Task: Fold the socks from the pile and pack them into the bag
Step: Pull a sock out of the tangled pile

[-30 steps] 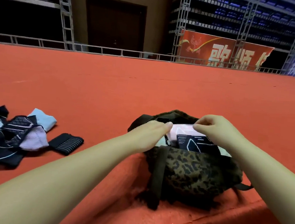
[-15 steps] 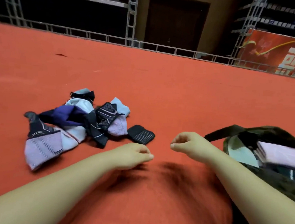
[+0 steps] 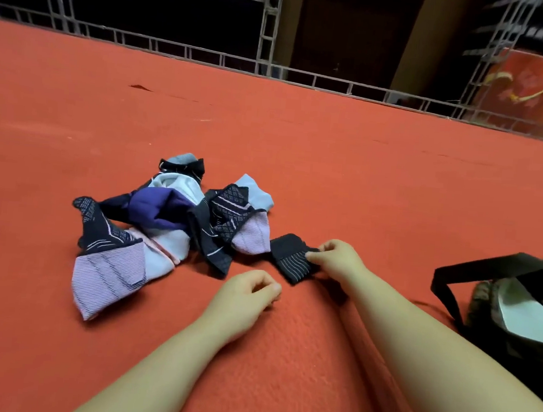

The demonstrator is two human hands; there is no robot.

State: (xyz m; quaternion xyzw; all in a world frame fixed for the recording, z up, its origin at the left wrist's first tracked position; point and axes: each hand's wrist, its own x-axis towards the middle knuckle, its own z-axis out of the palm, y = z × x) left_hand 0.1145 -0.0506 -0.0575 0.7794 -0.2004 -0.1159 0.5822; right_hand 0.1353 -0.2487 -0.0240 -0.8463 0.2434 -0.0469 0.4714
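A pile of socks (image 3: pixel 170 223) in navy, lilac, pale blue and purple lies on the red carpet at centre left. Just right of it lies a folded black striped sock (image 3: pixel 288 256). My right hand (image 3: pixel 336 259) pinches that sock's right edge with fingers and thumb. My left hand (image 3: pixel 246 294) hovers below the sock, fingers loosely curled, holding nothing. The leopard-print bag (image 3: pixel 512 328) sits open at the right edge, its black strap arching over a pale lining; its contents are mostly cut off by the frame.
Red carpet (image 3: pixel 332 165) spreads in every direction. A metal railing (image 3: pixel 211 54) and truss posts line its far edge, with a dark doorway and a red banner (image 3: pixel 536 94) behind.
The view swung left from the bag to the pile. Both hands left the bag; my right hand reached the black striped sock and took hold of it, while my left hand moved close below.
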